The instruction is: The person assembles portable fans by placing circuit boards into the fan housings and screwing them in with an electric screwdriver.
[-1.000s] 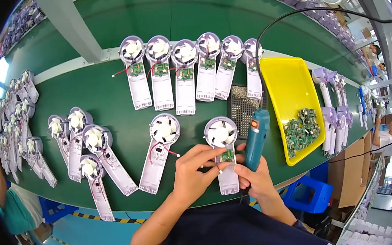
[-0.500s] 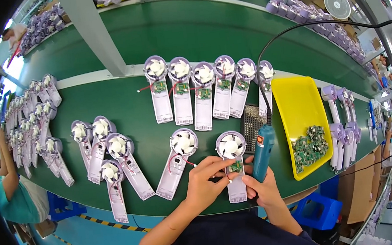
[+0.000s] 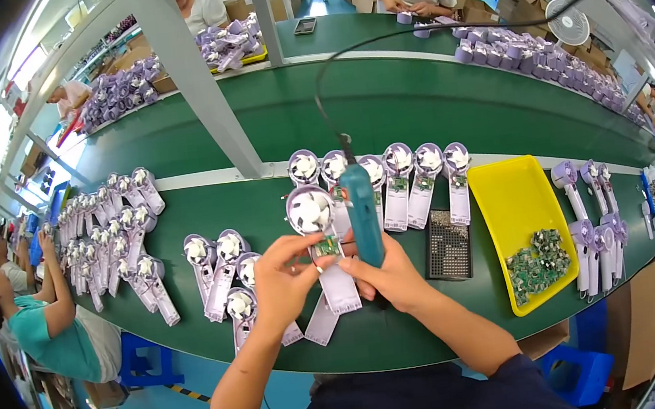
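A pale purple handheld fan point(image 3: 339, 289) with a white blade wheel is held up over the green table, its handle uncovered. On the handle sits a small green circuit board point(image 3: 326, 247). My left hand point(image 3: 281, 280) pinches the fan at the board's left edge, fingers closed. Wrapped in my right hand point(image 3: 389, 275) is a teal electric screwdriver point(image 3: 363, 213), upright, its black cable rising from the top. The right thumb and fingertips also touch the fan's handle. The screwdriver's tip is hard to make out. Another fan point(image 3: 322, 321) lies partly hidden beneath.
Several fans with boards point(image 3: 397, 201) line the table's far edge. More opened fans point(image 3: 223, 275) lie to the left. A black perforated tray point(image 3: 448, 246) and a yellow tray point(image 3: 496, 211) of circuit boards point(image 3: 540, 268) stand right. A grey post point(image 3: 212, 97) rises beyond; co-workers sit around.
The fan between my hands has been raised and shifted left, now overlapping another fan. Both hands and the screwdriver moved with it. The view has tilted up, bringing people across the table into sight.
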`<state>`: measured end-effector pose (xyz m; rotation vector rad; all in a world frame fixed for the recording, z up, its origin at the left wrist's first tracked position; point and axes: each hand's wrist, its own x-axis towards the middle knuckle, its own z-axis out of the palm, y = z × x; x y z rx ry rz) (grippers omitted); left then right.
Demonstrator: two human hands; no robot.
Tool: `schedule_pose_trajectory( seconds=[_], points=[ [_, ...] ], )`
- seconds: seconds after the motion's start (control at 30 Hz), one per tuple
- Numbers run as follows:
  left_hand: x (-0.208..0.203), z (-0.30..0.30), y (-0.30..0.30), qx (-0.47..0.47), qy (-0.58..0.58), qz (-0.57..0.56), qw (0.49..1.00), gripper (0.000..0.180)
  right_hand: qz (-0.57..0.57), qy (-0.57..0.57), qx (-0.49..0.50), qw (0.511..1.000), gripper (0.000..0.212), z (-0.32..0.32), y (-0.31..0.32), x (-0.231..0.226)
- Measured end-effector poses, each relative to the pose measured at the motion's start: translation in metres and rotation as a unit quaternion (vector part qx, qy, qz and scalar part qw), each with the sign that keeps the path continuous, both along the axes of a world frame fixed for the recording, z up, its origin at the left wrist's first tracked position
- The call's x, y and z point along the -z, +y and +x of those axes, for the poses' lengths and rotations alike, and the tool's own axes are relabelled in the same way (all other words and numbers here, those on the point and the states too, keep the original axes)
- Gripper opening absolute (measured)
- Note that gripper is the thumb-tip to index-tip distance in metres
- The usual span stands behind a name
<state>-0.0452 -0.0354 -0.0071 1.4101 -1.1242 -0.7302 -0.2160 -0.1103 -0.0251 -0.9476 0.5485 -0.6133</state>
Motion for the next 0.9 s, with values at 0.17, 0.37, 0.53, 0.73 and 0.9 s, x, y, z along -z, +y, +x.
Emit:
schedule_pose_trajectory(
  seconds=[0.17,0.37,0.53,0.73,0.9],
  points=[
    [-0.001,0.018,0.003,-0.018,0.017,0.014,1.000,0.034,0.037,-0.026,-0.022,0.999,0.040,0.021,-0.002,-0.002],
    [0.003,0.025,-0.002,-0.009,0.023,0.024,0.999,0.034,0.058,-0.048,-0.052,0.996,0.034,0.028,-0.012,0.008],
    [0.011,0.030,-0.001,-0.017,0.034,0.044,0.998,0.035,0.025,-0.003,-0.047,0.999,0.032,0.033,-0.013,0.006],
    [0.007,0.026,-0.004,-0.023,0.013,0.020,0.999,0.034,0.112,-0.046,-0.040,0.992,0.039,0.030,-0.015,0.009],
    [0.020,0.029,-0.005,-0.044,-0.062,0.005,0.997,0.031,0.063,-0.005,-0.012,0.998,0.042,0.029,-0.013,0.009]
  ],
)
